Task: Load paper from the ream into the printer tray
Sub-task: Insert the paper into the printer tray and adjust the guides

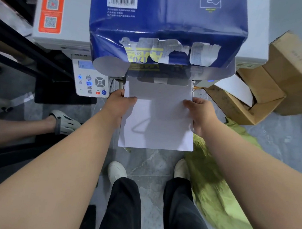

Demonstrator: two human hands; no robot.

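Observation:
A blue paper ream point(168, 25) with its front end torn open lies on top of the white printer point(63, 26). I hold a stack of white paper point(157, 120) level in front of the printer, its far edge just under the ream's torn flap. My left hand point(120, 104) grips the stack's left edge, thumb on top. On the right edge, my right hand point(199, 112) grips it the same way. The printer tray is hidden beneath the paper and the ream.
The printer's control panel point(91, 80) is left of the paper. Open cardboard boxes point(252, 97) stand at the right, green cloth point(218, 192) lies on the floor. Another person's foot in a grey sandal point(64, 122) is at the left. My own shoes stand below the paper.

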